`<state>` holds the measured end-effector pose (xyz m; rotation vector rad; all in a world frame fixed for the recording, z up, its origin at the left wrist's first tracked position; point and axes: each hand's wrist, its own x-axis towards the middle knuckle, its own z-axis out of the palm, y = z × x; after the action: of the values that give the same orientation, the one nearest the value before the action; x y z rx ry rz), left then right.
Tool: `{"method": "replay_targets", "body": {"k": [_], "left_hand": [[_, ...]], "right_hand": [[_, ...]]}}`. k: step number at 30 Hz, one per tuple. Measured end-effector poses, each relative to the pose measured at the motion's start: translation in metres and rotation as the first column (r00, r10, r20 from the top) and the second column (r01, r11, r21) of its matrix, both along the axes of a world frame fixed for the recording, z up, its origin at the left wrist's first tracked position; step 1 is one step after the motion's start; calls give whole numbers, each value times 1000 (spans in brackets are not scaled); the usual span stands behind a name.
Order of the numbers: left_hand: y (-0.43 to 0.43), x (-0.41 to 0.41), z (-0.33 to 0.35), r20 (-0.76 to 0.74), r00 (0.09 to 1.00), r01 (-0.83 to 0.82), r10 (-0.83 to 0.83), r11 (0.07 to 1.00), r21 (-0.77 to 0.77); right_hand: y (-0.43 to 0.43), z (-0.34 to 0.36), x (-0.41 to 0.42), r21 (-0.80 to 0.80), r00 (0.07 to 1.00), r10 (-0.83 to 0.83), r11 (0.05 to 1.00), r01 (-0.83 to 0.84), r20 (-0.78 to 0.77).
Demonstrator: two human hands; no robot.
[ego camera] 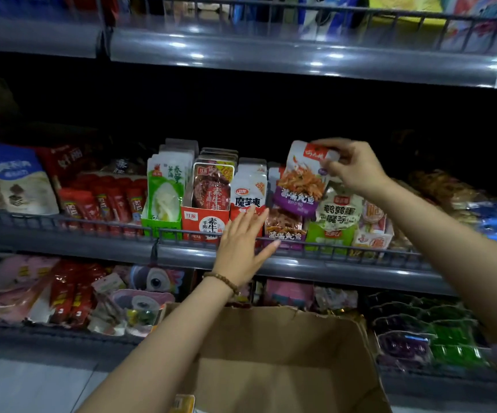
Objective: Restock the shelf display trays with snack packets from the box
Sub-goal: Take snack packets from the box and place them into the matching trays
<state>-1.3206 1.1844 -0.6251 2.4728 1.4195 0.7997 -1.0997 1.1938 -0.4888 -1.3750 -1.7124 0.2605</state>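
Purple-labelled packet (302, 180) pinched above 素牛排 tray (204, 223).

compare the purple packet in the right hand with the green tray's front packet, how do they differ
The purple packet is lifted above its tray, pinched at its top by the right hand; the green tray's front packet sits in its tray, untouched. The purple packet tilts; the green one stands about upright. The purple one shows orange shreds on white and purple; the green one shows a pale vegetable on white and green. Both are flat sealed snack pouches with white tops.
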Motion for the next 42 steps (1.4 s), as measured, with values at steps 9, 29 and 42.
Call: {"method": "replay_targets", "body": {"k": [9, 29, 42], "left_hand": [[17, 6, -19, -326, 944, -34, 53, 997, 64], [-53, -45, -72, -41, 999, 35, -33, 998, 44], [-147, -108, -212, -29, 984, -160, 174, 813, -560]], "right_hand": [[51, -40, -16, -180, 971, -102, 973, 143, 218], [-68, -68, -55, -153, 963, 90, 987, -52, 255], [-171, -353, -102, -908, 992, -110, 420, -15, -67]]}}
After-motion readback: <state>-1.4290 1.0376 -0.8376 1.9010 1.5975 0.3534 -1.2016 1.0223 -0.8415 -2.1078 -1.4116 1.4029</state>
